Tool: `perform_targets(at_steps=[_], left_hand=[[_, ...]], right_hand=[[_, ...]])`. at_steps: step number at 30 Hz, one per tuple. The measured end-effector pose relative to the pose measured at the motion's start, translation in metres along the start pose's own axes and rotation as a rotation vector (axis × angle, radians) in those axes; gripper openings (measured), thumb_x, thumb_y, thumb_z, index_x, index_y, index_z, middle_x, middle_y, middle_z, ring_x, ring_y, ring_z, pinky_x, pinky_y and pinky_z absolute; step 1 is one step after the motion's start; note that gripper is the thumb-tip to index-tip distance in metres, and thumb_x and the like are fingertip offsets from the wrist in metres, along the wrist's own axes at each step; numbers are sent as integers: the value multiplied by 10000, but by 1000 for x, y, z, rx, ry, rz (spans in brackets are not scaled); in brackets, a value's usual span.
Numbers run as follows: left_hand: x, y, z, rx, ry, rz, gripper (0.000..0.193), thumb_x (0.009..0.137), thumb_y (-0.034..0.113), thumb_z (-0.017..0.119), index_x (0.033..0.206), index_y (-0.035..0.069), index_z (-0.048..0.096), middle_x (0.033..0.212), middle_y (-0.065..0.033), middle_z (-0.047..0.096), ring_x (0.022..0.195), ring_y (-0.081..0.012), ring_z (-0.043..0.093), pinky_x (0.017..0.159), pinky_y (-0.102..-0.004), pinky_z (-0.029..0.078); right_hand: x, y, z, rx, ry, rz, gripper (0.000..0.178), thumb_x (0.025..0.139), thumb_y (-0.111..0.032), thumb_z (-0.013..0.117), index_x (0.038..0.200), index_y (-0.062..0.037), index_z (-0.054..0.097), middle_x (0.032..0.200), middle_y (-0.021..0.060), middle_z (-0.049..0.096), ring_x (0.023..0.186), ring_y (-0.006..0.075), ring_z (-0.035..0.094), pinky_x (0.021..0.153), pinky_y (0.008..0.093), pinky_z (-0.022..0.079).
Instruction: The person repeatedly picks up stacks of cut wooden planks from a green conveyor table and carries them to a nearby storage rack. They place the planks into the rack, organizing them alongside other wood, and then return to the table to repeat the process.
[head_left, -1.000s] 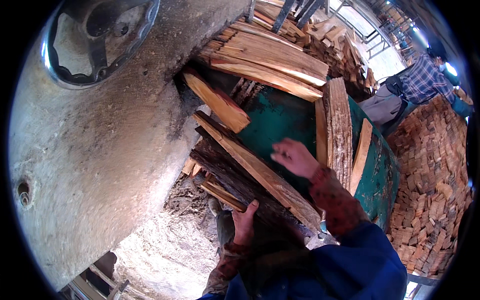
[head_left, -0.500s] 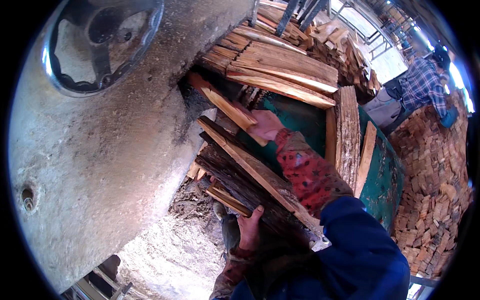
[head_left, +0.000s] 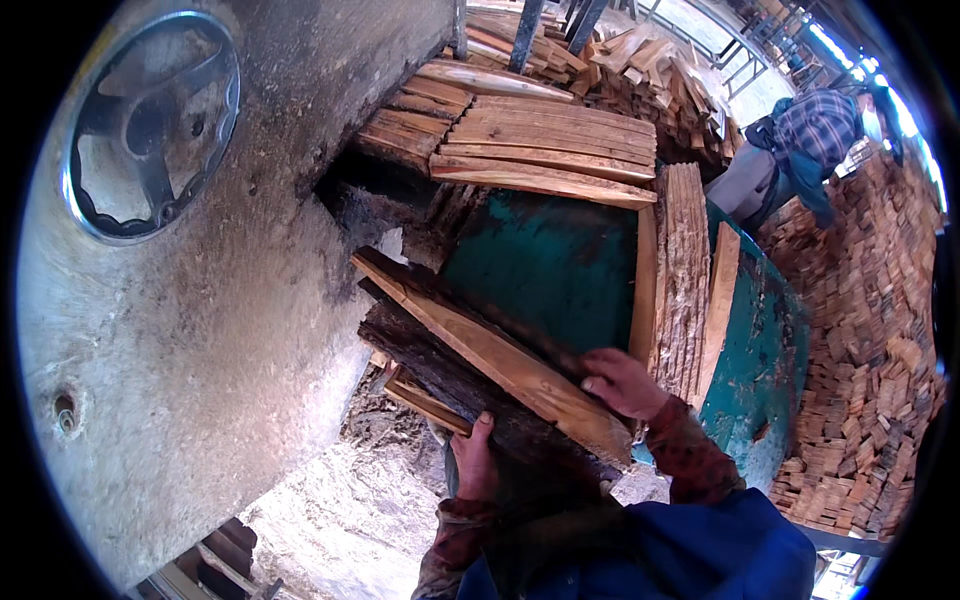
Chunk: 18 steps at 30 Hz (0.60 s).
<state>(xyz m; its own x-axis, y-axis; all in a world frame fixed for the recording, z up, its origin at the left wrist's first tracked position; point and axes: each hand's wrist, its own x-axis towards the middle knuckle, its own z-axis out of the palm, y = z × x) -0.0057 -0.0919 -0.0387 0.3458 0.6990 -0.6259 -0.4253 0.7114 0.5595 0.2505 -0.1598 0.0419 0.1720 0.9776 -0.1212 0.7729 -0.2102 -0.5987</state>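
My left hand [head_left: 477, 466] is closed around the lower edge of a bundle of rough wood pieces, its thumb upright against them. A small wooden slat [head_left: 424, 403] sticks out at that edge. Beside it in the bundle lies a dark, bark-covered slab [head_left: 425, 362]. Along the bundle's upper side runs a long pale wooden slab [head_left: 500, 357]. My right hand [head_left: 628, 386] grips this slab near its right end, fingers curled over the upper edge. The bundle slants across the front of a green metal surface [head_left: 550, 262]. Its underside is hidden.
A grey machine panel with a handwheel [head_left: 150, 130] fills the left. Stacked boards [head_left: 550, 135] lie along the green surface's far side, and upright slabs [head_left: 680, 280] at its right. A co-worker [head_left: 800, 140] bends over a large pile of wood blocks [head_left: 860, 370].
My right hand has come back toward me from the dark gap by the machine, and now grips the long slab. The piece it held there is no longer by the gap. My left hand keeps its hold.
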Motion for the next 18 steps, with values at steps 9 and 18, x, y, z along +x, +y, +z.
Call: perform_targets(at_steps=[9, 18], left_hand=[[-4, 6, 12, 8, -77, 31, 561, 920, 347, 602, 1304, -31, 444, 1217, -158, 565, 1078, -275, 590, 937, -404, 489], [9, 21, 0, 12, -105, 10, 588, 939, 444, 549, 1319, 5, 460, 1210, -145, 582, 1064, -258, 598, 944, -396, 490]], right_hand=[[25, 0, 41, -40, 19, -100, 698, 877, -546, 557, 1245, 47, 540, 1092, 281, 532, 1036, 398, 522, 893, 423, 440], [18, -33, 45, 282, -174, 90, 698, 866, -587, 536, 1135, 55, 585, 824, 275, 572, 836, 415, 578, 761, 457, 459]])
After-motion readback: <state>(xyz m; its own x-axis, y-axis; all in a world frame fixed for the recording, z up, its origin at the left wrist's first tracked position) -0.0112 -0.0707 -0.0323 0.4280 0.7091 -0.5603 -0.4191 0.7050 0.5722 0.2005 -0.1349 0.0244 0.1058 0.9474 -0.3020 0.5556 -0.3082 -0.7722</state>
